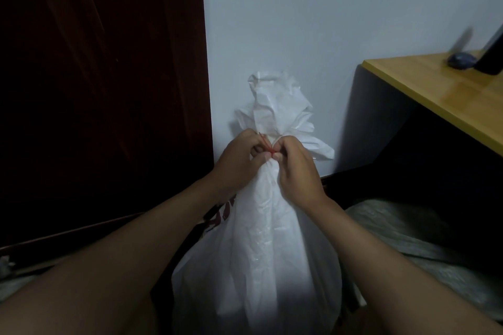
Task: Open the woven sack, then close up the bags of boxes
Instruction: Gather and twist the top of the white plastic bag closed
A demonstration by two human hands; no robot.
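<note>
A tall white woven sack (261, 247) stands upright in front of me against the pale wall. Its neck is bunched tight, with the crumpled mouth (275, 106) fanning out above. A thin red string (268, 147) is wound round the neck. My left hand (241, 162) and my right hand (295, 166) meet at the neck, and the fingertips of both pinch the red string. The sack's contents are hidden. Red print shows on its left side, partly behind my left forearm.
A dark red-brown wooden door (103, 90) stands to the left. At the right is a yellow wooden desk top (446, 98) carrying a small dark round object (461, 60). Another greyish woven bag (408, 242) lies low at the right under the desk.
</note>
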